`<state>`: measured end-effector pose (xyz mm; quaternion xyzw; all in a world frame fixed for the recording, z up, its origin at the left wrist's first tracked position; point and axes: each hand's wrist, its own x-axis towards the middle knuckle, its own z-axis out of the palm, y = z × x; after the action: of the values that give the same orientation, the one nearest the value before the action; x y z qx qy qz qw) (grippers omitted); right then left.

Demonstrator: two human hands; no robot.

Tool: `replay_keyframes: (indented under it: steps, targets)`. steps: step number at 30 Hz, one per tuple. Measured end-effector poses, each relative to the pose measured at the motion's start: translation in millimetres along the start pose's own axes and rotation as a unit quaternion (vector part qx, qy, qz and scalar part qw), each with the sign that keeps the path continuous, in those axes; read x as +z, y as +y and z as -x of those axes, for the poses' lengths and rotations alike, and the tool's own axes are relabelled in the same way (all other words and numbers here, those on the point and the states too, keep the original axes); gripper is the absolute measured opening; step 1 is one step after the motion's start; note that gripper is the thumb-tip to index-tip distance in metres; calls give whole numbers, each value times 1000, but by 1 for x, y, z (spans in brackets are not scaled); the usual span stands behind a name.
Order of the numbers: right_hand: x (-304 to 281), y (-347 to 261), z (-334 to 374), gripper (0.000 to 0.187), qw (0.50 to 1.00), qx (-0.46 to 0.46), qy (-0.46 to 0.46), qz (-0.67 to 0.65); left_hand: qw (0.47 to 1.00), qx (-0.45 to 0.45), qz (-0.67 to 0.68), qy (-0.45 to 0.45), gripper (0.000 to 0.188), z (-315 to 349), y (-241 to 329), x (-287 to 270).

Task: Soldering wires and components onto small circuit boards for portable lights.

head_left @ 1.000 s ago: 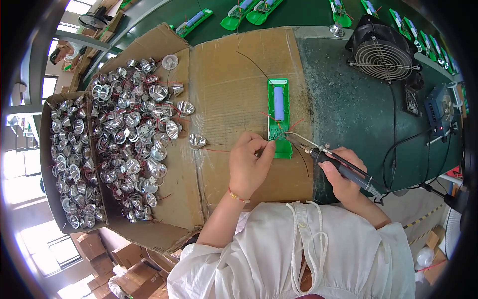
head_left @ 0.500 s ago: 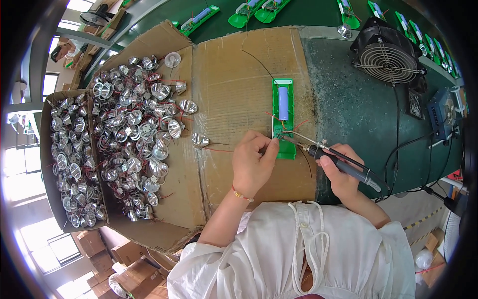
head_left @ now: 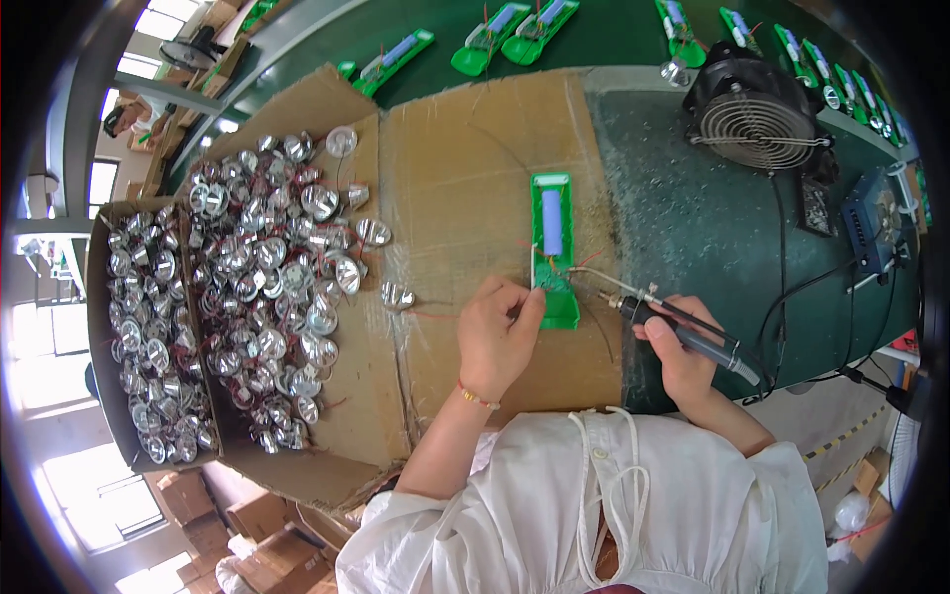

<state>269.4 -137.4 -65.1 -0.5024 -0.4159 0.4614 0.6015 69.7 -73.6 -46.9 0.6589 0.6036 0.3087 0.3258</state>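
Observation:
A green plastic housing (head_left: 565, 313) lies lengthwise on the cardboard sheet in front of me, with a purple cylindrical battery (head_left: 552, 224) and a small green circuit board (head_left: 550, 277) in it. Thin red wires stick out beside the board. My left hand (head_left: 498, 332) is closed in a pinch at the board's left edge; what its fingertips hold is hidden. In my right hand (head_left: 683, 353) is a soldering iron (head_left: 683, 338) with a thin curved metal tube along it. The iron's tip points left toward the board and stands a little off it.
A cardboard box (head_left: 341, 426) full of silver reflector cups (head_left: 267, 252) stands at left, one loose reflector (head_left: 398, 295) beside it. A black fan (head_left: 757, 129) with a wire grille and a blue control box (head_left: 871, 220) sit at right. Behind is a row of green housings (head_left: 394, 61).
The soldering iron's tip has drawn back slightly from the board. My left hand has stayed near the board's left edge. The whole view has shifted slightly.

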Motion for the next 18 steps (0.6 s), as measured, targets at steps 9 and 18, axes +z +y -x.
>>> replay_keyframes:
  steps: [9, 18]
  targets:
    - [-43, 1, -11, 15, 995, -58, 44, 68, 992, -73, 102, 23, 16, -8, 3, -15]
    - [-51, 25, -16, 12, 987, -26, 100, 122, 960, 140, -230, -76, 25, -191, 55, 57]
